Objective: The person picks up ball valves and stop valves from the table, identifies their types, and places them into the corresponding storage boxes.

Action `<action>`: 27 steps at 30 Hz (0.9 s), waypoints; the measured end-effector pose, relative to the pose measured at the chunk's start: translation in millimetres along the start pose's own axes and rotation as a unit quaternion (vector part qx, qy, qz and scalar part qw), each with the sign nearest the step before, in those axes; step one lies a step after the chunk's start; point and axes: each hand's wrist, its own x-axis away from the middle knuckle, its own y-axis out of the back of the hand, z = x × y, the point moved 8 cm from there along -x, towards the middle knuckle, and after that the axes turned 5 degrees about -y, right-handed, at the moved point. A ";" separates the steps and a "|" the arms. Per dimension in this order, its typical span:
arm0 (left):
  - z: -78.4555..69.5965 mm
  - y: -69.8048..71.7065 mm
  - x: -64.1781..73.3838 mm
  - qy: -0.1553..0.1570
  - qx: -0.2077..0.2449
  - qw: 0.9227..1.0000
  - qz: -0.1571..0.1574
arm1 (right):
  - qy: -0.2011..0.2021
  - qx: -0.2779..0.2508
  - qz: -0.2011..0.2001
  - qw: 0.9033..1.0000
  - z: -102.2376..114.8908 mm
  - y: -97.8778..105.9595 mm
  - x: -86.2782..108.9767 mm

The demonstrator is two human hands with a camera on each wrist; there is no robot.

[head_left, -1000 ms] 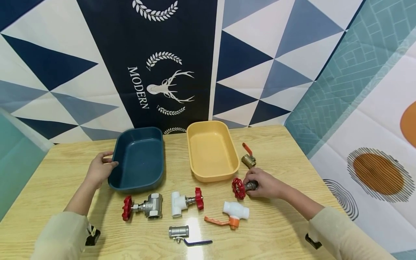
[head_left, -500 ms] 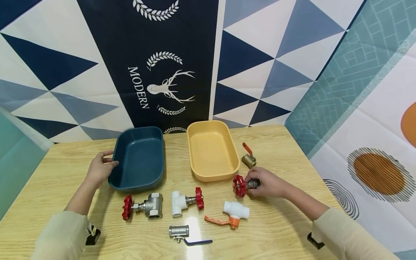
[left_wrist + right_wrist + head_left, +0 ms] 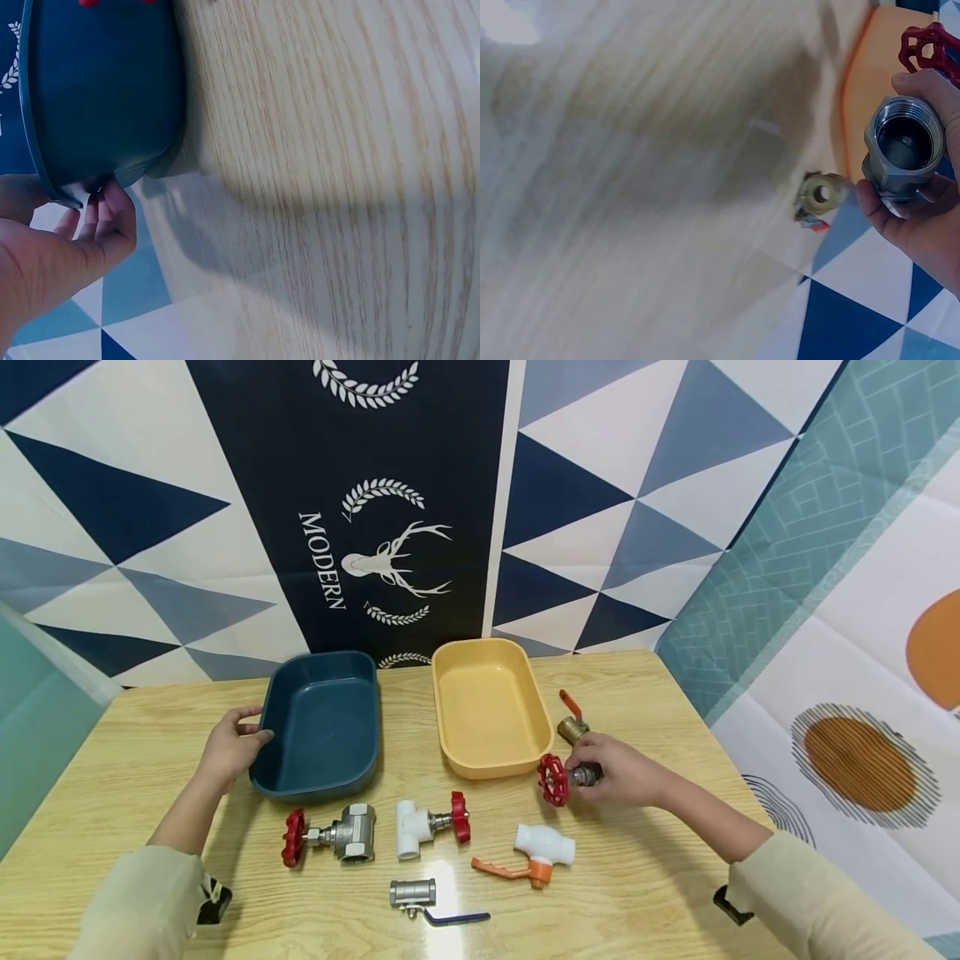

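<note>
My left hand (image 3: 227,747) pinches the left rim of a dark blue tray (image 3: 313,731); the left wrist view shows thumb and fingers at the edge of the blue tray (image 3: 105,97). My right hand (image 3: 626,772) grips a metal gate valve with a red handwheel (image 3: 553,780), just off the front right corner of the yellow tray (image 3: 491,768). In the right wrist view the threaded opening of the gate valve (image 3: 889,176) faces the camera, thumb and fingers curled round its body. Beyond the right hand lies a brass ball valve (image 3: 573,728) with a red lever, partly hidden by that hand.
Toward the front lie a steel gate valve (image 3: 354,833), a white tee-shaped valve with red handle (image 3: 411,828), a white ball valve with orange lever (image 3: 543,845) and a steel ball valve with blue lever (image 3: 412,892). A patterned wall (image 3: 420,443) stands behind the table (image 3: 637,893).
My right hand has moved slightly away from me with the gate valve, now covering part of the brass valve. The left hand and both trays stay put.
</note>
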 end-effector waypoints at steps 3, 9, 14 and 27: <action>0.9 0.7 0.0 0.002 0.000 1.000 0.000 | -0.002 -0.001 0.001 1.000 4.9 6.9 -2.9; 1.6 0.8 -1.1 0.000 0.008 1.000 0.002 | -0.010 -0.007 0.002 1.000 14.0 19.5 -8.6; 2.1 1.2 -1.8 -0.001 0.011 1.000 -0.001 | 0.000 -0.003 -0.004 1.000 22.4 28.1 -13.5; 2.4 0.0 -0.2 -0.006 0.012 1.000 0.006 | 0.021 0.012 -0.010 1.000 42.8 45.2 -30.7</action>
